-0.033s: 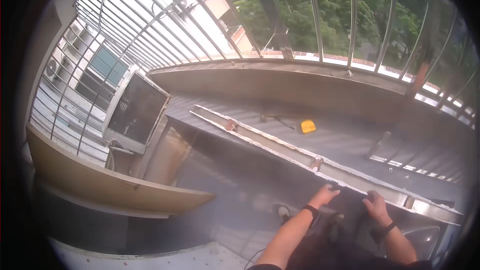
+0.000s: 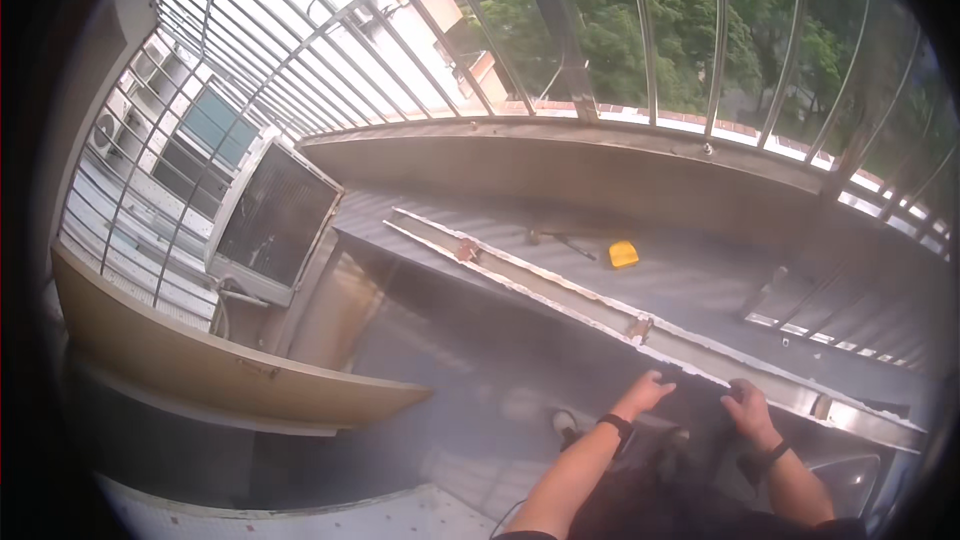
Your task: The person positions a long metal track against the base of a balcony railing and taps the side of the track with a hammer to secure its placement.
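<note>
While both hands rest on the long metal channel (image 2: 600,315) at its near end, the left hand (image 2: 650,392) lies flat with fingers spread, and the right hand (image 2: 748,408) curls loosely over the edge. A yellow object (image 2: 623,254) lies well beyond.

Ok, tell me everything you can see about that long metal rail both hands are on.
The long metal rail is a pale, narrow channel with chalky white, crumbling edges. It runs diagonally from upper left to lower right along the lip of a dark corrugated roof. Two rusty brackets cross it. The left hand and right hand rest on its near edge at the lower end. A small yellow object lies apart on the roof.
</note>
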